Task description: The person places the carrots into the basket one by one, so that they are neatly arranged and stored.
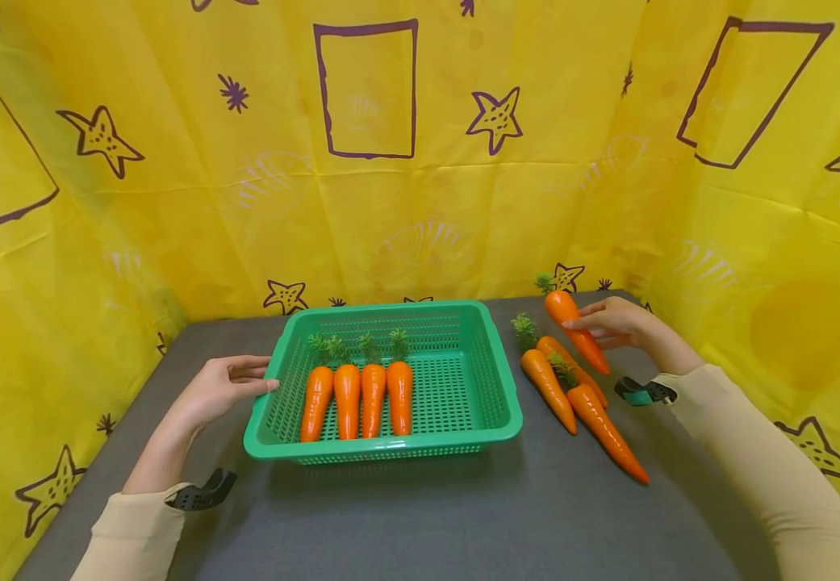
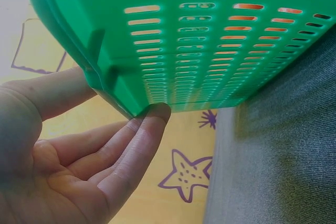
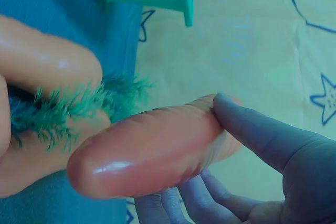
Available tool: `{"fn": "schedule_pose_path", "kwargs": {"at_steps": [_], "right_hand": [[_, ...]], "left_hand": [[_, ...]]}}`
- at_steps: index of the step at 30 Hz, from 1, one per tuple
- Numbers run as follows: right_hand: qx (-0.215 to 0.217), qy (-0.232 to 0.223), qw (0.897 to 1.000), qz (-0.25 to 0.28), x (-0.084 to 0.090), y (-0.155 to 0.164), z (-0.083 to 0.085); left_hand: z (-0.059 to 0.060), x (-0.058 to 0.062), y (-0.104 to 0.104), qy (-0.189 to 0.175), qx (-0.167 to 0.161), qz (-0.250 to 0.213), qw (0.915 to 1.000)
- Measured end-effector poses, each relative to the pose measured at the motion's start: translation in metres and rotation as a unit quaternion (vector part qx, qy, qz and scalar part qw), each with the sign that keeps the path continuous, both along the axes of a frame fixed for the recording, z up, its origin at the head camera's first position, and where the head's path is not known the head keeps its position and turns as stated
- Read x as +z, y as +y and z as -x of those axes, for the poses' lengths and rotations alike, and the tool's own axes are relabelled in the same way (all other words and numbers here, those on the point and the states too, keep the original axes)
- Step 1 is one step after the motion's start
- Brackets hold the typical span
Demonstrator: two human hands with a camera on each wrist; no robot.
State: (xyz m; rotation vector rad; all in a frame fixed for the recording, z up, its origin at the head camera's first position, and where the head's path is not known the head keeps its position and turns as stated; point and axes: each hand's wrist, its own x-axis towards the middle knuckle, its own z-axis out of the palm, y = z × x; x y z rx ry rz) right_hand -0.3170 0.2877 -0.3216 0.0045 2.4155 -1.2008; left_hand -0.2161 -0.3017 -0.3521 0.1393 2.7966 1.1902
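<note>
My left hand (image 1: 219, 390) pinches the left rim of a green plastic basket (image 1: 383, 449). In the left wrist view the thumb goes over the rim, and the fingertips (image 2: 159, 113) touch the perforated outer wall. Inside the basket, several orange carrots (image 1: 348, 402) with green tops lie side by side in its left half. On the right, my right hand (image 1: 619, 324) holds another carrot (image 1: 567, 311) between thumb and fingers, above the table. Its pointed end slants down to the right in the head view. Beside that hand, three carrots (image 1: 601, 428) lie in a loose pile.
The basket stands on a dark grey table (image 1: 405, 516). A yellow curtain (image 1: 565, 210) with purple stars and rectangles hangs around the back and sides. In the basket's right half the bare slotted floor (image 1: 441, 395) shows.
</note>
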Motion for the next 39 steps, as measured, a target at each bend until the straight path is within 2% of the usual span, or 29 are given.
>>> {"fn": "schedule_pose_path", "kwargs": {"at_steps": [18, 25, 39], "right_hand": [[0.027, 0.017, 0.999, 0.009, 0.016, -0.026, -0.012], [0.029, 0.010, 0.998, 0.048, 0.017, -0.036, -0.014], [0.057, 0.008, 0.995, 0.076, 0.024, -0.067, -0.013]], "left_hand": [[0.002, 0.001, 0.001, 0.000, -0.003, 0.002, 1.0000], [0.002, 0.002, 0.002, 0.005, -0.001, 0.005, 1.0000], [0.000, 0.001, 0.001, 0.000, 0.002, -0.001, 1.0000]]}}
